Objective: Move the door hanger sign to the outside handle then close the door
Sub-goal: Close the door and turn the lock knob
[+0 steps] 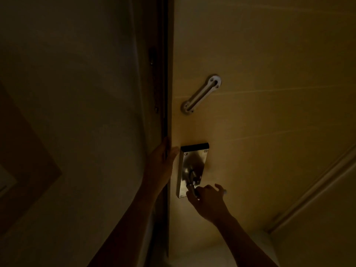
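Note:
The scene is dim. A light wooden door [260,93] fills the right side, its edge against the dark frame [163,74]. A metal lock plate [192,162] with a lever handle [192,180] sits low on the door. My right hand [208,201] is at the lever, thumb and fingers closed around its end. My left hand [161,162] wraps the door's edge beside the plate, fingers curled on it. No hanger sign is visible on this handle or anywhere else.
A metal swing-bar guard [201,95] is screwed to the door above the lock plate. A dark wall [77,112] fills the left side. At the lower right runs a pale moulding [317,185].

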### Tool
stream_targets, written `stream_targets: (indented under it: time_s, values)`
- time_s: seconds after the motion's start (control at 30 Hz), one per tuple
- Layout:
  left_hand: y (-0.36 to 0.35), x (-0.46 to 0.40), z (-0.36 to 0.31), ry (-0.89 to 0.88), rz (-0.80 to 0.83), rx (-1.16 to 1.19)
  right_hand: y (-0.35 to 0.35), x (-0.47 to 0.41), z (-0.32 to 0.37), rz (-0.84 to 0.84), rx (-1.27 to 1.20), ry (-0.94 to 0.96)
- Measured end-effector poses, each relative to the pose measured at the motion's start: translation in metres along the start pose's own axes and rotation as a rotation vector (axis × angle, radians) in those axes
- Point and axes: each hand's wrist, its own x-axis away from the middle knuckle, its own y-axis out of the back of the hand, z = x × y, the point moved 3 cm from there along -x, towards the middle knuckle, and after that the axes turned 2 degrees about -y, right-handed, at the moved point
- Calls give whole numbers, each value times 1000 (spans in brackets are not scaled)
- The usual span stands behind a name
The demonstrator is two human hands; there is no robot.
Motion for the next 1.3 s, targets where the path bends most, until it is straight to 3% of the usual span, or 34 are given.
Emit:
stream_targets:
  time_s: [0.2,0.47,0.67,1.3]
  values:
    - [4,-34,9,46,-53,61,-1,-36,8,-23,-54,-21]
    - [9,-75,33,248,-217,79,-3,-76,6,96,-237,-15]
    - [4,-103,44,306,-263,112,-9,-99,5,174,-568,-136]
    - [-16,-148,98,252,-327,29,-18,-157,3,160,-577,-123]
